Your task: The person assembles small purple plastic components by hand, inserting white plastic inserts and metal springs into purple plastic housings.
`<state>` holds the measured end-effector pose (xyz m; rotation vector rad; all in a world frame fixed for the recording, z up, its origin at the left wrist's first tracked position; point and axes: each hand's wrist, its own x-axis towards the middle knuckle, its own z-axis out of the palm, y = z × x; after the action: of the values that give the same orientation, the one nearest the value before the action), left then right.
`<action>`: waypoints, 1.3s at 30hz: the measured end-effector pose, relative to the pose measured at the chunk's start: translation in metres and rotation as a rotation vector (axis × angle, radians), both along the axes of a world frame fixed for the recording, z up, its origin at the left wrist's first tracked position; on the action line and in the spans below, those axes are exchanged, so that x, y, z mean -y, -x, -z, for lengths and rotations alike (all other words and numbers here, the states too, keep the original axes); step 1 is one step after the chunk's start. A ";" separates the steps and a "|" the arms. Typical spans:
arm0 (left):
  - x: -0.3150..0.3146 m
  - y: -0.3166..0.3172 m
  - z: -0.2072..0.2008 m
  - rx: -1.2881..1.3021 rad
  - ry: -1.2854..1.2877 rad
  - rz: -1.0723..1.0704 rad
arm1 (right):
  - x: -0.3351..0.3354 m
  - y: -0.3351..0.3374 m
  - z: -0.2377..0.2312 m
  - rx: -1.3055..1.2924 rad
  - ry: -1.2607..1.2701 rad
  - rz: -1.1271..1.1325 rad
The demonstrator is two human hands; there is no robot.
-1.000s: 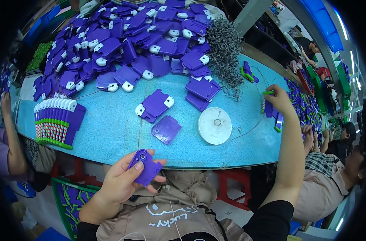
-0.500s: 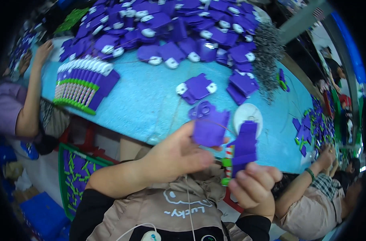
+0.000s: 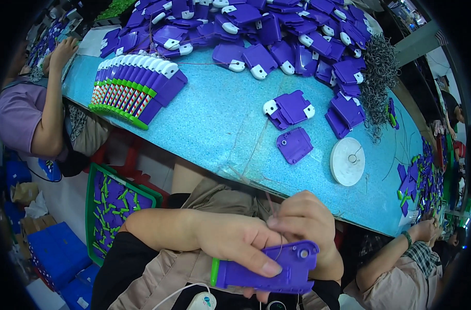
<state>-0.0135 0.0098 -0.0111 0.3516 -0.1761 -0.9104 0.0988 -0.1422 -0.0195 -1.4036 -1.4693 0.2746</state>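
My left hand [image 3: 235, 248] is closed around a flat purple plastic piece [image 3: 292, 279] with a green end, low in front of my body. The thumb presses on its top face, where a round hole shows near one end. Just above it, my right hand [image 3: 305, 219] has thumb and forefinger pinched on a thin cord [image 3: 269, 202]. A dark thin loop drops from those fingers onto the purple piece. On the table ahead lie a purple plate [image 3: 294, 145] and a purple stack with white rounded ends [image 3: 289, 109].
A large pile of purple pieces [image 3: 259, 59] covers the back of the blue table [image 3: 215, 129]. Finished-looking striped pieces [image 3: 137, 88] fan out at left. Metal rings [image 3: 379, 77] heap beside a white disc [image 3: 347, 161]. A green crate [image 3: 90, 217] stands lower left; co-workers sit on both sides.
Both hands have come down toward my body. My left hand has gone from a purple plate to the green-ended piece; my right fingers now pinch the cord. The whole view has shifted.
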 end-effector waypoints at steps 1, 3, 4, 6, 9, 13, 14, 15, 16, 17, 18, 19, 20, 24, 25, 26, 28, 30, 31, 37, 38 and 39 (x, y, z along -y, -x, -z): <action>-0.002 0.001 -0.001 -0.005 0.005 0.018 | -0.001 -0.001 -0.004 -0.001 0.010 0.003; 0.002 0.004 0.003 -0.016 0.001 0.025 | 0.000 -0.003 -0.011 0.342 -0.046 0.132; 0.007 0.004 0.009 0.279 -0.129 -0.180 | -0.003 -0.007 -0.008 0.491 -0.071 0.309; 0.012 0.004 0.012 0.739 -0.419 -0.538 | 0.001 -0.029 0.011 0.491 0.100 0.605; 0.002 0.001 -0.001 0.694 -0.875 -0.582 | 0.007 -0.014 0.004 -0.097 0.005 0.576; 0.006 -0.002 0.002 0.455 -0.894 -0.621 | 0.010 -0.002 0.001 -0.218 -0.150 0.338; 0.005 -0.003 0.003 0.450 -0.890 -0.622 | 0.009 -0.005 0.004 -0.124 -0.138 0.342; 0.005 -0.003 0.004 0.432 -0.900 -0.567 | 0.010 -0.005 0.004 -0.127 -0.133 0.341; 0.004 -0.004 0.005 0.413 -0.910 -0.513 | 0.011 -0.006 0.004 -0.047 -0.120 0.364; 0.004 -0.004 0.005 0.408 -0.908 -0.514 | 0.011 -0.006 0.004 0.032 -0.108 0.386; 0.003 -0.004 0.004 0.443 -0.926 -0.532 | 0.011 -0.006 0.003 0.029 -0.104 0.384; 0.003 -0.004 0.004 0.476 -0.946 -0.549 | 0.011 -0.005 0.002 0.061 -0.094 0.409; 0.003 -0.005 0.004 0.472 -0.943 -0.551 | 0.011 -0.005 0.001 0.093 -0.082 0.436; 0.004 -0.005 0.005 0.481 -0.943 -0.580 | 0.013 -0.005 0.003 0.099 -0.068 0.463; 0.004 -0.004 0.006 0.490 -0.954 -0.580 | 0.013 -0.004 0.001 0.118 -0.051 0.462; 0.003 -0.004 0.005 0.487 -0.952 -0.579 | 0.014 -0.004 0.000 0.139 -0.034 0.466; 0.003 -0.004 0.005 0.526 -0.991 -0.601 | 0.013 -0.003 -0.001 0.119 -0.025 0.468; 0.000 -0.005 0.003 0.520 -0.991 -0.588 | 0.012 -0.002 0.000 0.099 -0.019 0.469; 0.000 -0.005 0.003 0.516 -0.992 -0.575 | 0.012 -0.002 0.001 0.076 -0.020 0.473; -0.001 -0.005 0.004 0.531 -1.022 -0.618 | 0.007 0.004 0.000 -0.287 -0.019 0.450; -0.002 -0.005 0.005 0.532 -1.022 -0.618 | 0.005 0.007 -0.001 -0.591 -0.006 0.446; -0.003 -0.005 0.006 0.523 -0.979 -0.610 | 0.007 0.008 -0.008 -0.590 -0.006 0.446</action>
<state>-0.0089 0.0128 -0.0170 1.4698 -0.0770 -0.2168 0.0913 -0.1488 -0.0114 -1.4428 -0.6585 0.3590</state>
